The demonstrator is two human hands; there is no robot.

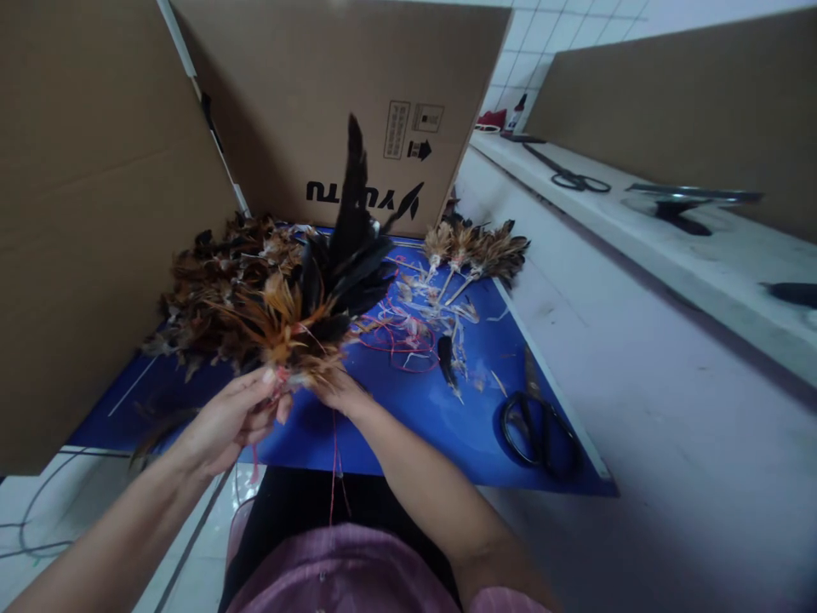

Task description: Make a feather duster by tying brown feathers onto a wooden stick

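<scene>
My left hand (239, 417) is closed on the base of a feather bundle (281, 328), where pink string is wrapped around it. The bundle has orange-brown feathers and long black ones that stand up and lean right. My right hand (338, 393) is at the bundle's right side, its fingers hidden behind the feathers. A thin pink string (333, 464) hangs down between my forearms toward my lap. Left of the bundle lies a large pile of brown and black feathers (204, 294).
On the blue tabletop (408, 426) lie tangled red string (399, 340), feather scraps, a loose black feather (447, 362) and black-handled scissors (539, 430). Stemmed feather bundles (476, 255) rest at the back right. Cardboard (332, 94) walls the back and left. A ledge (613, 213) at right holds more scissors (578, 180).
</scene>
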